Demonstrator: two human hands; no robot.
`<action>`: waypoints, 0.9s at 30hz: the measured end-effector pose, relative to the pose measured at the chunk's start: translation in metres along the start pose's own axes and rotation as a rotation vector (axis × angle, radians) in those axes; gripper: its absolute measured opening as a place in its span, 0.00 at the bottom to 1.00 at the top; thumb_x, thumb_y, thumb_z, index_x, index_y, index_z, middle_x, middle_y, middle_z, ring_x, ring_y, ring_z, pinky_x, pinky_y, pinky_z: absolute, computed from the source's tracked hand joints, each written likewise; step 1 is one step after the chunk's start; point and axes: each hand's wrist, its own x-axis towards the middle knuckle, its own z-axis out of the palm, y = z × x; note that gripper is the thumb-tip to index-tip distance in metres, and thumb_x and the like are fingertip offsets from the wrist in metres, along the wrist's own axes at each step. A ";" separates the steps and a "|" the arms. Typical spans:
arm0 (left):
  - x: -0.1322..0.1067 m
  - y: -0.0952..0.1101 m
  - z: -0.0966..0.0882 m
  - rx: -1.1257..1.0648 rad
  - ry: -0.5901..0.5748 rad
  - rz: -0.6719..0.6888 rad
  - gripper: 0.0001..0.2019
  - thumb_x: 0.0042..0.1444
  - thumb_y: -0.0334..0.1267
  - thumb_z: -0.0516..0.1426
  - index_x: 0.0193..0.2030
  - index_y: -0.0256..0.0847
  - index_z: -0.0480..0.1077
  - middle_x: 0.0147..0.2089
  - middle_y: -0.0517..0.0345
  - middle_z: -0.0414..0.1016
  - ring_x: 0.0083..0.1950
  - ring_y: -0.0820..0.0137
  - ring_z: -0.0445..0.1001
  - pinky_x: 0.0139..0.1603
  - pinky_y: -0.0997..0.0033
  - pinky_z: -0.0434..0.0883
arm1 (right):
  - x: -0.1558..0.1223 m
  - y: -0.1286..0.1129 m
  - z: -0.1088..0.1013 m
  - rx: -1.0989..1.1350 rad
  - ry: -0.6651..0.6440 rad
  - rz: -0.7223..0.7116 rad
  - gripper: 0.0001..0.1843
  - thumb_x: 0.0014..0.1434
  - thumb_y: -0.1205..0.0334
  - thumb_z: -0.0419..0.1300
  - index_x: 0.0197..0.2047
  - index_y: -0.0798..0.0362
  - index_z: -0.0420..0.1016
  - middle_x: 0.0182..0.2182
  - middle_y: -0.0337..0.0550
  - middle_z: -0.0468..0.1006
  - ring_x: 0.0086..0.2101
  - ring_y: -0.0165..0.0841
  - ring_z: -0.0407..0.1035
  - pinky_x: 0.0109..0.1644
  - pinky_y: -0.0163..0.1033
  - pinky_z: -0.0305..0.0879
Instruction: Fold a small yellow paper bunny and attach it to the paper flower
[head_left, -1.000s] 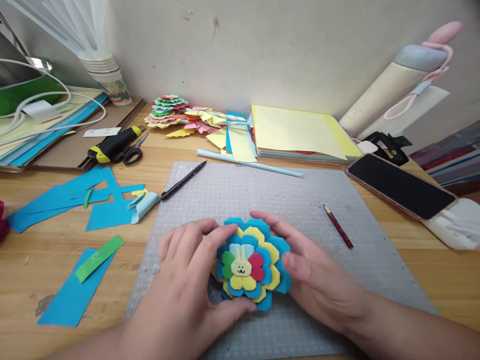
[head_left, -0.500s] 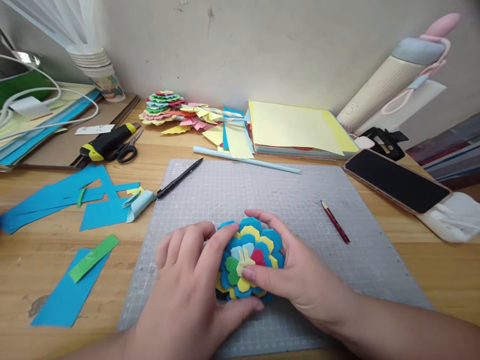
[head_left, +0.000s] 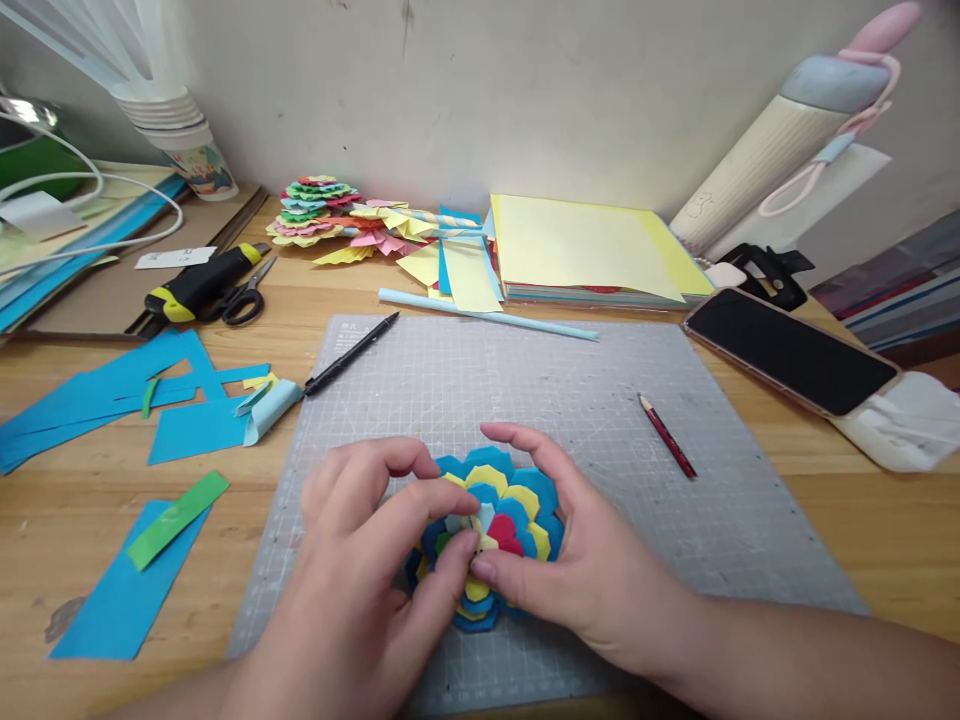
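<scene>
A layered paper flower (head_left: 536, 540) in blue and yellow, with red, green and pale blue petals near its middle, is between my hands above the grey cutting mat (head_left: 480, 390). My right hand (head_left: 592, 550) grips it from the right, thumb on the front close to the pale yellow centre and fingers around the edge. My left hand (head_left: 382, 540) pinches at the flower's centre with thumb and index finger, covering most of the green petals. Exactly which small piece sits in that pinch is hidden.
A black pen (head_left: 352, 355), a red pencil (head_left: 667, 437) and a pale blue paper tube (head_left: 487, 315) lie around the mat. To the left are blue strips (head_left: 131, 590), scissors (head_left: 246, 297) and a utility knife (head_left: 202, 283). A phone (head_left: 791, 350) rests at right, yellow paper (head_left: 585, 245) behind.
My left thumb and index finger have come from the flower's left and lower edge to a pinch at its centre. My right hand keeps its hold, and the flower faces slightly differently.
</scene>
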 end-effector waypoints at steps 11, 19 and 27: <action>0.003 -0.002 -0.004 0.015 -0.079 0.034 0.13 0.58 0.27 0.55 0.44 0.51 0.68 0.49 0.58 0.59 0.51 0.62 0.62 0.50 0.56 0.62 | -0.002 0.002 0.000 -0.003 -0.016 -0.016 0.40 0.47 0.69 0.70 0.59 0.36 0.58 0.41 0.33 0.75 0.39 0.30 0.74 0.45 0.38 0.73; 0.003 -0.003 -0.006 -0.042 -0.118 -0.027 0.05 0.58 0.32 0.55 0.40 0.46 0.64 0.49 0.55 0.61 0.53 0.60 0.61 0.48 0.54 0.66 | -0.002 0.002 0.002 -0.039 -0.005 -0.012 0.39 0.48 0.68 0.69 0.59 0.37 0.58 0.42 0.35 0.76 0.40 0.33 0.74 0.46 0.42 0.74; 0.004 -0.004 -0.006 -0.028 -0.103 -0.007 0.05 0.59 0.32 0.55 0.41 0.46 0.65 0.49 0.55 0.61 0.53 0.61 0.62 0.47 0.56 0.68 | -0.001 0.002 0.004 -0.032 -0.011 -0.023 0.39 0.47 0.69 0.69 0.58 0.38 0.58 0.41 0.35 0.76 0.39 0.32 0.74 0.44 0.41 0.74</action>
